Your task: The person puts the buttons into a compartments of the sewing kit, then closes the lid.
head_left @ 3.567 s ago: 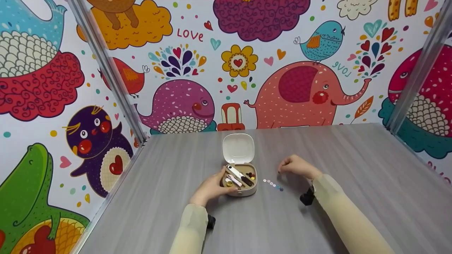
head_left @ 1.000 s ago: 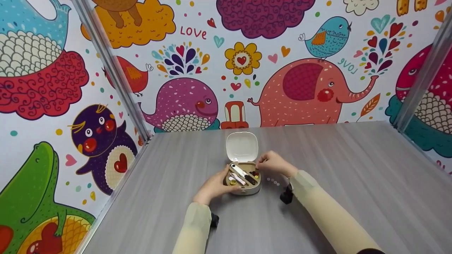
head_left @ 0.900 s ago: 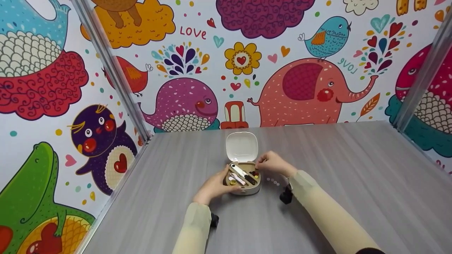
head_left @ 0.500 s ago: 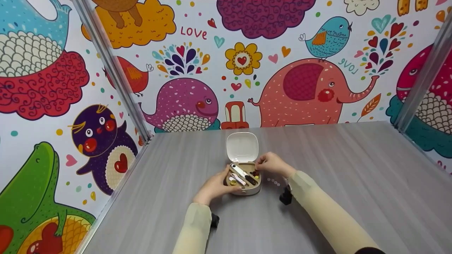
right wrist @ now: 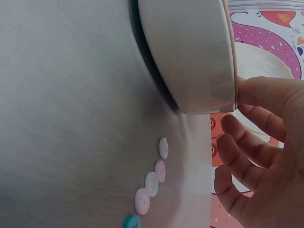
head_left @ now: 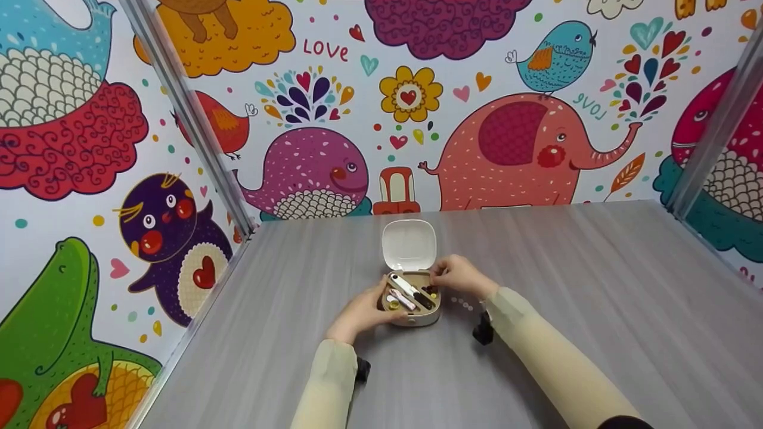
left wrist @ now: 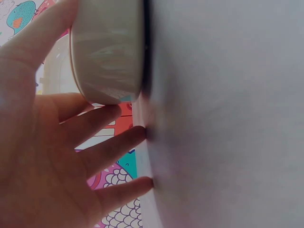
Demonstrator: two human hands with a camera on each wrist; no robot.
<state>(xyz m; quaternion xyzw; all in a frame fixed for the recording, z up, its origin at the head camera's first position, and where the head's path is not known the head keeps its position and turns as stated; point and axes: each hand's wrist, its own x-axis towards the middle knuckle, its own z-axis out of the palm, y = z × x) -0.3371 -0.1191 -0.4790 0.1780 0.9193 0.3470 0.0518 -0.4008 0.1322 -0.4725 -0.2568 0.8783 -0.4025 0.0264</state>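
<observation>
The box point(head_left: 425, 321) sits on the desk point(head_left: 268, 363), well in from the left and right edges, its raised lid point(head_left: 409, 244) standing toward the back edge. The person's left hand point(head_left: 360, 313) is clamped on the box's left side, thumb at the front and index finger over the rim; the other fingers fan out beside the wall.

The right hand point(head_left: 464, 277) reaches over the right rim, thumb and index finger close together at the compartment of dark and yellow buttons point(head_left: 429, 291); whether those tips hold anything cannot be told. A white-and-black tool point(head_left: 411, 291) lies diagonally across the box.

A row of buttons point(right wrist: 151, 184), white, pink and teal, lies just off the box's right wall, partly under the right hand. Wide stretches of desk run from the left forearm to the left edge and from the right forearm to the right edge.
</observation>
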